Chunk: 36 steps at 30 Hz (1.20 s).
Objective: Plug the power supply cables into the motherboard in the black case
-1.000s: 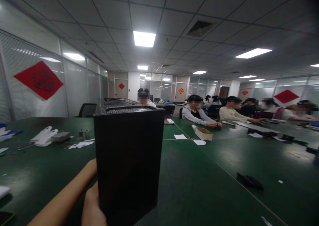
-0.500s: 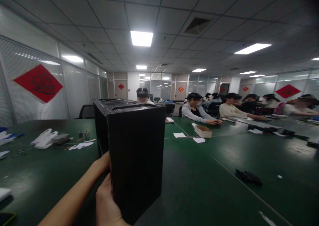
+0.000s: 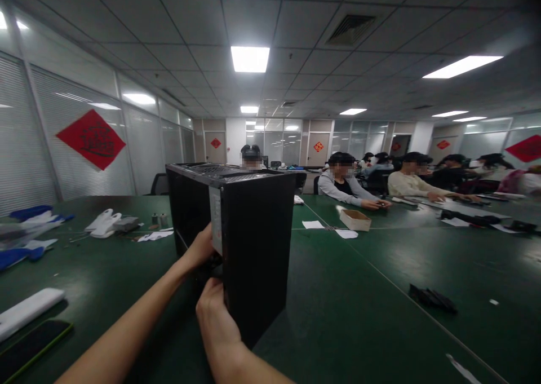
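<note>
Steady black metal computer case (image 3: 258, 248), upright at green tabletop (image 3: 350, 299), with right hand (image 3: 217, 319) at near edge. Guide left hand (image 3: 199, 250) clear of opening's rim. Can't tell either grip; fingers hidden.

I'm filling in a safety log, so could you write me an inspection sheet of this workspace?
Surface: green table, pale seams, glossy reflections.
Job's things: black case, side open, upright; whether its base rests fully is unclear.
Clutter: dark phone-like slab and long white item near left; white bag farther back; open box across; crumpled black item at right.
Hands: left hand at the case's open side, right hand at its near lower edge; fingertips hidden.
Cables: nothing seen that is surely one.
Surroundings: seated people in dark headgear; ceiling lights on.
</note>
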Tool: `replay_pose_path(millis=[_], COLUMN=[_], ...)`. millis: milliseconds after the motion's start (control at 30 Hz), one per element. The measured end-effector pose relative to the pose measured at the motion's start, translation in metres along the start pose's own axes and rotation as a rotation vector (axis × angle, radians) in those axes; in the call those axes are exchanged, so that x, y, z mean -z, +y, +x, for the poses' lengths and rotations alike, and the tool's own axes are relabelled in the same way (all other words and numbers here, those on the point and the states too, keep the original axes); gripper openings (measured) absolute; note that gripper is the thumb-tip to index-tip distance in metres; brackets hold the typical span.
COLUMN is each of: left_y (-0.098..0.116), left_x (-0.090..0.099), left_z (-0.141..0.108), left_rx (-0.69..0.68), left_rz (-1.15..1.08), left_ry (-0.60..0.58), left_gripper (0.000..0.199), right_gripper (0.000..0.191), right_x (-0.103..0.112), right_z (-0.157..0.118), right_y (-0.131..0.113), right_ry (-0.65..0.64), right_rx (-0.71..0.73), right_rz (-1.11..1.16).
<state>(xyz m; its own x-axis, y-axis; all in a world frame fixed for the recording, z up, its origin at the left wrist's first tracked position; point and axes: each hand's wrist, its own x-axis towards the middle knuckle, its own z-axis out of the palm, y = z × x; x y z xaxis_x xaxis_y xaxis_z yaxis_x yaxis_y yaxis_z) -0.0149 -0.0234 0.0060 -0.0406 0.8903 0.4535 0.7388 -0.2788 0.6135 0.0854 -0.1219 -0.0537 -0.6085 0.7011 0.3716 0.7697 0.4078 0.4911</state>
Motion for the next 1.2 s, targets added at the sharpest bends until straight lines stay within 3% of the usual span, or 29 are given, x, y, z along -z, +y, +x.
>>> replay_pose_path(millis=[133,233,333,467,533,667,833,1033,1200], left_y=[-0.014,-0.030,-0.048,-0.061,-0.060,-0.049,-0.034,-0.012,-0.006], left_x=[0.033,0.062,0.070,0.051,0.039,0.029,0.025,0.004,-0.009], left_z=[0.020,0.029,0.027,0.013,0.004,-0.007,-0.013,-0.011,-0.004], left_rx=[0.135,0.204,0.162,0.132,0.145,0.068,-0.078,-0.093,-0.121], left_rz=[-0.253,-0.262,-0.119,0.289,0.460,0.631,0.729,0.824,0.840], left_ry=[0.331,0.425,0.324,-0.030,-0.125,-0.192,-0.317,-0.304,-0.317], left_gripper=[0.059,0.061,0.058,0.036,0.041,0.065,0.077,0.076,0.076], right_gripper=[0.024,0.025,0.027,0.024,0.024,0.025,0.028,0.028,0.028], right_x=[-0.019,-0.032,-0.041,-0.048,-0.054,-0.069,-0.096,-0.133,-0.150], right_z=[-0.019,-0.035,-0.048,-0.057,-0.058,-0.055,-0.049,-0.037,-0.031], right_y=[0.021,0.043,0.069,0.107,0.124,0.151,0.185,0.229,0.242], right_ry=[0.140,0.296,0.361,0.400,0.408,0.440,0.488,0.548,0.517], right_rx=[0.032,0.043,0.076,0.118,0.129,0.142,0.158,0.189,0.128], right_rz=[-0.010,-0.070,-0.112,-0.129,-0.117,-0.076,-0.035,0.022,0.039])
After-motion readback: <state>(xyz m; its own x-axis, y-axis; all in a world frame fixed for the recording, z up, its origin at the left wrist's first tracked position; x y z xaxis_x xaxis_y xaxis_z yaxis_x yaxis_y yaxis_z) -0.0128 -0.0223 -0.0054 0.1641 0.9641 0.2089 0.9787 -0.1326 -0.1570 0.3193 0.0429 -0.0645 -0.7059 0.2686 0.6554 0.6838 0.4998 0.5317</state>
